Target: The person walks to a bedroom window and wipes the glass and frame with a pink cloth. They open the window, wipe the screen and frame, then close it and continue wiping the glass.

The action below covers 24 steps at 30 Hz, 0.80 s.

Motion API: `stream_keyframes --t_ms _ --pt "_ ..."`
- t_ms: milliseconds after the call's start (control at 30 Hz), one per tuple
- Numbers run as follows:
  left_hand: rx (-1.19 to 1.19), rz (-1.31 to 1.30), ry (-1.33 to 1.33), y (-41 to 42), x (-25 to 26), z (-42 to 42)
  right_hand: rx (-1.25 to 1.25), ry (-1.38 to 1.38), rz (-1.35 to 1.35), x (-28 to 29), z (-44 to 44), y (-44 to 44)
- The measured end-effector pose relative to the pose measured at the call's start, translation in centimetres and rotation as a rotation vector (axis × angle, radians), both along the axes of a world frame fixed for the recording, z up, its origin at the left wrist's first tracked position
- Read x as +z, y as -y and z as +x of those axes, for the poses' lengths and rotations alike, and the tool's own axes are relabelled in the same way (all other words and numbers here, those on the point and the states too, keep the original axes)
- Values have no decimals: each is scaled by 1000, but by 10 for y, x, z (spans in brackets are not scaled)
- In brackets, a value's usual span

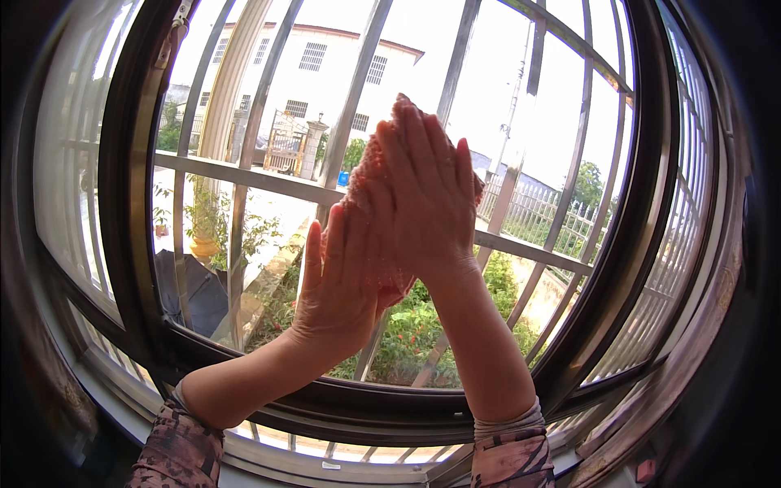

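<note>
A pink textured cloth [390, 277] is spread against the glass pane [287, 250] of a dark-framed window. My right hand [430, 204] presses it there with the palm flat and the fingers pointing up. Lower and to the left, my left hand [341, 283] lies against the cloth's lower left part, fingers spread, the outer ones reaching past its edge. Between and above the hands the cloth shows in folds, and its top corner sticks out beyond my right fingertips. Much of it is hidden under both hands.
The dark window frame [421, 399] surrounds the pane. Metal security bars [250, 178] stand outside. At the frame's upper left is a metal fitting [163, 56]. A curtain [689, 360] hangs at the right. Outdoors are plants [409, 335] and a dark umbrella [195, 293].
</note>
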<state>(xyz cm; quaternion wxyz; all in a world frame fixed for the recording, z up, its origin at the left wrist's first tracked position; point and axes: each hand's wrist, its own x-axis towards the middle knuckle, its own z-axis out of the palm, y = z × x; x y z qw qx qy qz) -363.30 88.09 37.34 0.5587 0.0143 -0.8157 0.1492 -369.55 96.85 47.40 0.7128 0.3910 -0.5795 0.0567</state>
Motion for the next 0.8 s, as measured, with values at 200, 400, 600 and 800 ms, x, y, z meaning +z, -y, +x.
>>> stream_keyframes --t_ms 200,400,600,800 --pt "-278 -171 -128 -42 29 -41 -316 66 -498 -1 -43 -95" --pt "-55 -225 -266 -27 65 -39 -266 -39 -505 45 -43 -76" --pt "-142 43 -230 37 58 -6 -97 -157 -113 84 -12 30" --pt "73 67 37 70 -14 39 92 -56 304 11 22 88"
